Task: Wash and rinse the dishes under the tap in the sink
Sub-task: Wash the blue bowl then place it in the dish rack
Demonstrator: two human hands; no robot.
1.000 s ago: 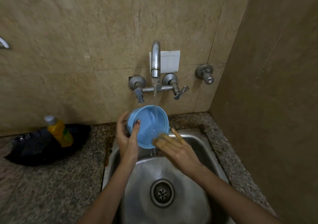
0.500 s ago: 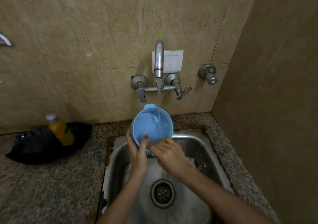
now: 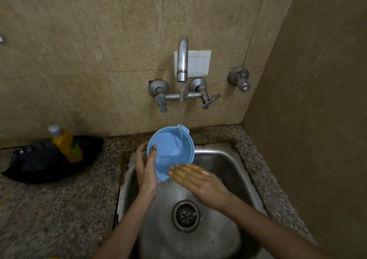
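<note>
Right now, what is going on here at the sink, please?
A person is rinsing a round light-blue plastic bowl over the stainless steel sink. The left hand grips its rim, thumb inside. The right hand, fingers straight, touches its lower edge. Water from the curved metal wall tap runs into the bowl. A yellow plastic bottle stands untouched at the left.

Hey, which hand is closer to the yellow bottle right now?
Left. The left hand grips the blue bowl's rim on the yellow bottle's side; the right hand lies farther right, over the sink.
</note>
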